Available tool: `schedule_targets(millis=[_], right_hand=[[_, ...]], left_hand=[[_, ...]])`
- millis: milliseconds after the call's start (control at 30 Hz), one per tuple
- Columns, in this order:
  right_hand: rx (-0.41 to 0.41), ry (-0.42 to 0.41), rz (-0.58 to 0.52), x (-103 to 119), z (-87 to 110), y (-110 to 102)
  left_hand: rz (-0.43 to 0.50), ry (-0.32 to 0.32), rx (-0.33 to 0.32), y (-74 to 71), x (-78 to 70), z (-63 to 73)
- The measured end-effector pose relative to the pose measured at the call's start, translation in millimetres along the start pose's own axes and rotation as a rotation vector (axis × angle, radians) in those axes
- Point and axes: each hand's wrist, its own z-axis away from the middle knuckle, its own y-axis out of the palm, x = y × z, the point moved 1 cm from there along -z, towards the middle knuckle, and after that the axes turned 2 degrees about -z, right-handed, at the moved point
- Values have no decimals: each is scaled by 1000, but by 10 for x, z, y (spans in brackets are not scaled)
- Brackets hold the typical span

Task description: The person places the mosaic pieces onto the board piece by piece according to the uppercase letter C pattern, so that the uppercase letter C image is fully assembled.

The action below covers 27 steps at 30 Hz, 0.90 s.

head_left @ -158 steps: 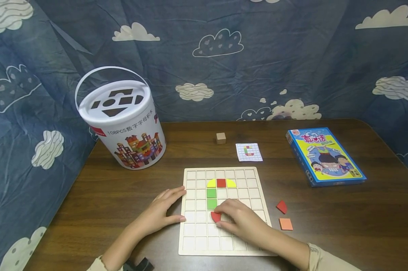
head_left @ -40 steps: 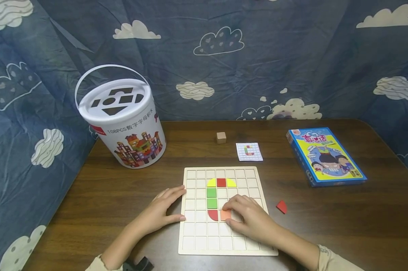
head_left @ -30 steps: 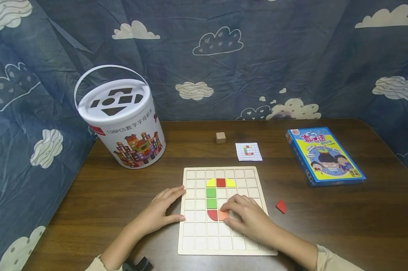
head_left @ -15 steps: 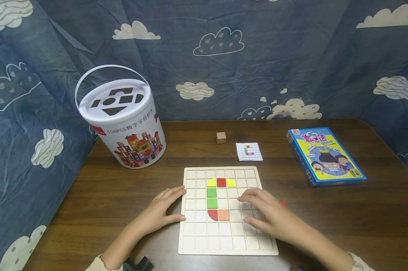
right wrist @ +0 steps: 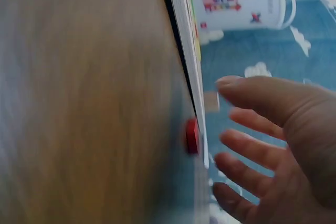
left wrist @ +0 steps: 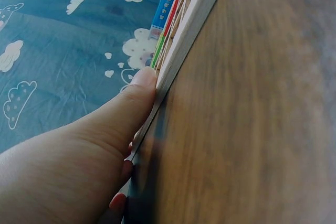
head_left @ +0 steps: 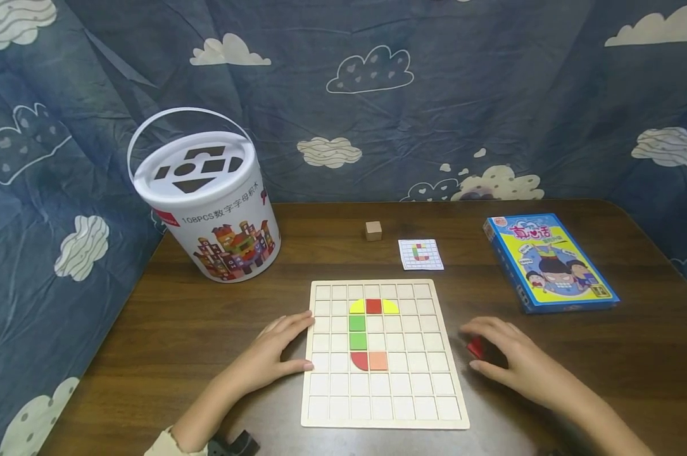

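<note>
A pale wooden grid board (head_left: 334, 405) lies on the table. Set in its cells are two yellow quarter-round tiles (head_left: 390, 307), a red square tile (head_left: 373, 306), two green square tiles (head_left: 357, 323), a red quarter-round tile (head_left: 359, 361) and an orange square tile (head_left: 378, 361). My left hand (head_left: 277, 348) rests against the board's left edge, thumb and fingers spread; its thumb (left wrist: 142, 82) touches the rim in the left wrist view. Right of the board, my right hand (head_left: 505, 354) hovers around a loose red tile (head_left: 475, 347). In the right wrist view, its spread fingers stand apart from this tile (right wrist: 192, 136).
Behind the board lie a small printed pattern card (head_left: 421, 254) and a plain wooden cube (head_left: 373, 231). A white block bucket (head_left: 206, 206) stands at the back left. A blue and yellow box (head_left: 551, 263) lies at the right, beyond my right hand.
My right hand has put the red quarter-round tile and then the orange square tile into the board, let go, and moved right to the loose red tile. My left hand has stayed put.
</note>
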Motion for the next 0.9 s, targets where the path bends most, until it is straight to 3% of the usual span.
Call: schedule_targets(millis=[200,600,900], right_hand=[[96,-15,31,-114,26,-31],[-36,-94,25,-227,-16,64],[-68,-95,40,-63,-85,47]], left_hand=[[3,1,2,5,2,-5],[0,-3,4,6,10,2],[4,-7,3,6,10,4]])
